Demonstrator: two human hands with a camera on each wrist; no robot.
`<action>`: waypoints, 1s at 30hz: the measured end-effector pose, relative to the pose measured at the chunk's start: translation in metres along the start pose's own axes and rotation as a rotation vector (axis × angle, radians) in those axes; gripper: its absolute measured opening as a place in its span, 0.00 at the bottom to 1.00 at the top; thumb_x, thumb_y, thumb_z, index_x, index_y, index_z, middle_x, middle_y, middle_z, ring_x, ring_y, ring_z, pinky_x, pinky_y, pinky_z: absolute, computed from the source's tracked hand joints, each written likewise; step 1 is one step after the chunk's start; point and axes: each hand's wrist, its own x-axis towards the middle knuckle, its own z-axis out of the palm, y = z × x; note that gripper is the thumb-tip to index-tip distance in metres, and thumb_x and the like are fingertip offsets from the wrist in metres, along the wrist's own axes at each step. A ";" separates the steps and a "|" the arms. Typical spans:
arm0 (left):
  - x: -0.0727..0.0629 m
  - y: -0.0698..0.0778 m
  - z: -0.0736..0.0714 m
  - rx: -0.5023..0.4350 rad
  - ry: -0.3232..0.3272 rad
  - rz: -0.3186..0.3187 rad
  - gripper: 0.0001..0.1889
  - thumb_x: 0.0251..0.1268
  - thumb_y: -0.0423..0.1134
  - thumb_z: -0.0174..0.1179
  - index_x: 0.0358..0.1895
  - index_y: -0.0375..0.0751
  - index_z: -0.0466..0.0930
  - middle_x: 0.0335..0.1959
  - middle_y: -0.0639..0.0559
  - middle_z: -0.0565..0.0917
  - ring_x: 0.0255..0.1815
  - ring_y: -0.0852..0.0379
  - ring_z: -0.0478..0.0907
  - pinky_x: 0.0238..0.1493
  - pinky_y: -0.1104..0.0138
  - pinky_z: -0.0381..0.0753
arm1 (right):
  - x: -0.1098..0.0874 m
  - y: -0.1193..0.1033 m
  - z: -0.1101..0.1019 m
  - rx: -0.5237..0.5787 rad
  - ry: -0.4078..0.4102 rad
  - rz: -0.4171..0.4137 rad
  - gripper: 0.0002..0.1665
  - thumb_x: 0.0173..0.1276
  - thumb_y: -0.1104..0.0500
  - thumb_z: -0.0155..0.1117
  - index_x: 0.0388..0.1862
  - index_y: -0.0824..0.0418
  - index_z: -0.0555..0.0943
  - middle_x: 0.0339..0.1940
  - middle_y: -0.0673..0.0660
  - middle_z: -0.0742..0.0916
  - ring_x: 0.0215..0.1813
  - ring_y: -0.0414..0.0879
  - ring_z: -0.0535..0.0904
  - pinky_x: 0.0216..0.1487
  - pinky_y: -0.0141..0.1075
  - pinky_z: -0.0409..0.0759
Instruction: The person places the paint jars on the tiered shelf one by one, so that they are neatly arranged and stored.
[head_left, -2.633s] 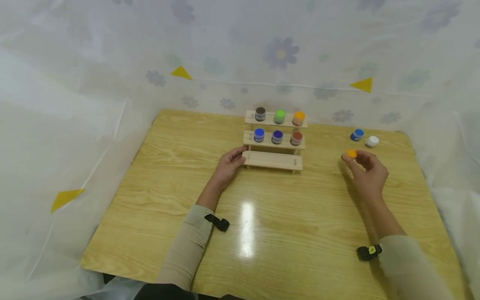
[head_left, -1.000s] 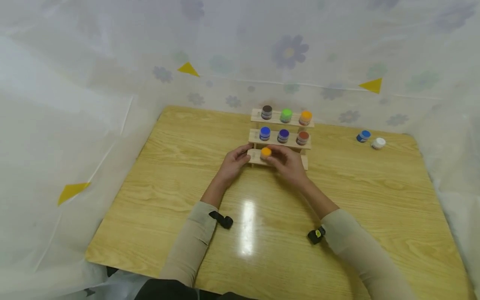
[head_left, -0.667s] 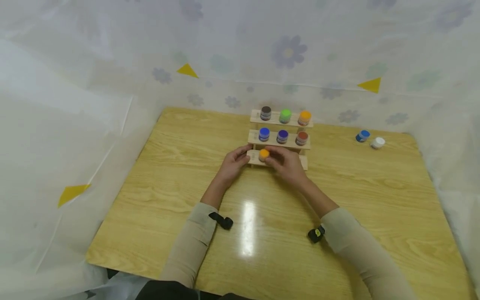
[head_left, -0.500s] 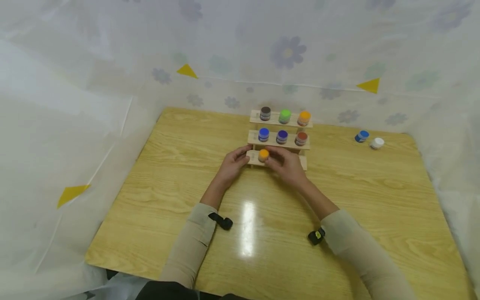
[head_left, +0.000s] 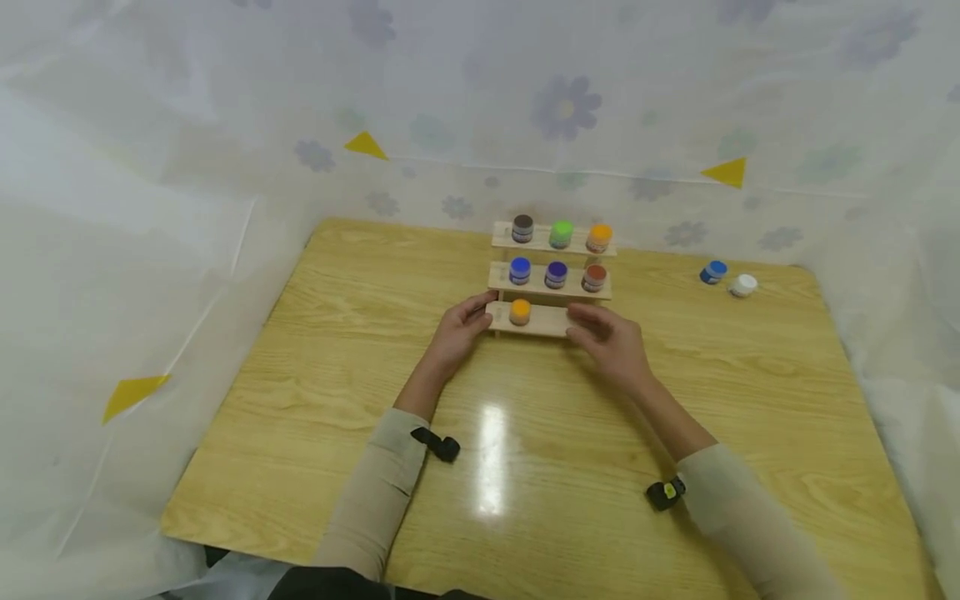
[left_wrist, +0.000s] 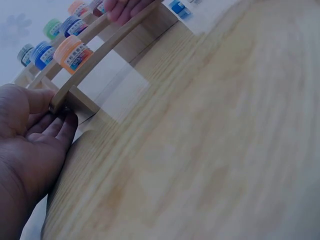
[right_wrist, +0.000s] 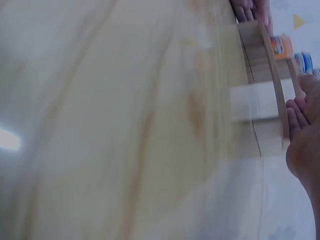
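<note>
A three-tier wooden display rack [head_left: 551,320] stands on the table. My left hand [head_left: 454,337] grips the left end of its lowest shelf, thumb above and fingers beneath in the left wrist view. An orange-yellow-lidded paint jar [head_left: 520,312] sits upright near that end. Over the right part of the same shelf is my right hand [head_left: 615,346], holding nothing, its fingers apart from the jar. Blue [head_left: 520,271], purple [head_left: 556,275] and brown [head_left: 594,278] jars line the middle shelf. Dark [head_left: 522,228], green [head_left: 561,234] and orange [head_left: 599,238] ones are on top.
At the back right of the wooden table [head_left: 337,333] lie a blue-lidded jar [head_left: 713,272] and a white-lidded jar [head_left: 743,286]. A flowered plastic sheet [head_left: 450,100] hangs behind the table and along its sides.
My right hand brought the orange-yellow-lidded paint jar from the right to the lowest shelf, let go of it and drew back rightward. My left hand has stayed on the rack.
</note>
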 end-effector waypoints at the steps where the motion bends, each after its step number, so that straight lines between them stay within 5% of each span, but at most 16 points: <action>1: 0.000 0.000 0.000 0.001 -0.002 0.001 0.24 0.82 0.29 0.55 0.77 0.33 0.71 0.79 0.45 0.71 0.79 0.46 0.68 0.76 0.59 0.72 | -0.002 0.000 -0.005 0.023 0.014 0.007 0.22 0.73 0.72 0.68 0.64 0.76 0.81 0.61 0.74 0.85 0.63 0.64 0.83 0.60 0.28 0.83; 6: -0.002 0.003 -0.003 0.015 0.007 0.007 0.24 0.83 0.30 0.54 0.77 0.35 0.71 0.79 0.46 0.71 0.79 0.47 0.68 0.76 0.59 0.72 | -0.009 0.005 -0.033 0.073 0.079 0.063 0.22 0.76 0.65 0.68 0.66 0.72 0.81 0.64 0.72 0.84 0.65 0.56 0.82 0.60 0.26 0.82; 15: -0.010 0.001 -0.007 0.015 0.014 -0.007 0.24 0.84 0.30 0.53 0.78 0.34 0.69 0.80 0.45 0.70 0.80 0.47 0.67 0.76 0.59 0.72 | -0.020 0.029 -0.091 -0.060 0.228 0.205 0.26 0.76 0.57 0.71 0.67 0.69 0.81 0.65 0.69 0.84 0.66 0.50 0.82 0.59 0.20 0.79; 21: -0.008 0.000 -0.004 0.026 0.006 0.006 0.24 0.84 0.31 0.54 0.78 0.34 0.69 0.79 0.44 0.70 0.80 0.47 0.67 0.76 0.59 0.72 | -0.020 0.040 -0.132 -0.018 0.517 0.341 0.25 0.72 0.59 0.75 0.65 0.65 0.84 0.63 0.61 0.86 0.60 0.44 0.82 0.55 0.20 0.80; 26: -0.005 0.003 0.000 0.014 -0.001 0.000 0.24 0.83 0.31 0.54 0.78 0.34 0.69 0.80 0.43 0.70 0.79 0.47 0.68 0.76 0.59 0.72 | -0.013 0.058 -0.168 0.109 0.802 0.385 0.28 0.66 0.61 0.79 0.65 0.63 0.84 0.61 0.55 0.85 0.60 0.42 0.80 0.63 0.26 0.78; 30: -0.003 0.004 0.001 0.012 -0.005 -0.001 0.24 0.83 0.30 0.54 0.78 0.34 0.70 0.80 0.43 0.70 0.79 0.46 0.68 0.76 0.59 0.72 | -0.007 0.066 -0.187 0.103 0.872 0.471 0.33 0.67 0.59 0.78 0.70 0.59 0.81 0.66 0.52 0.82 0.66 0.40 0.77 0.72 0.29 0.73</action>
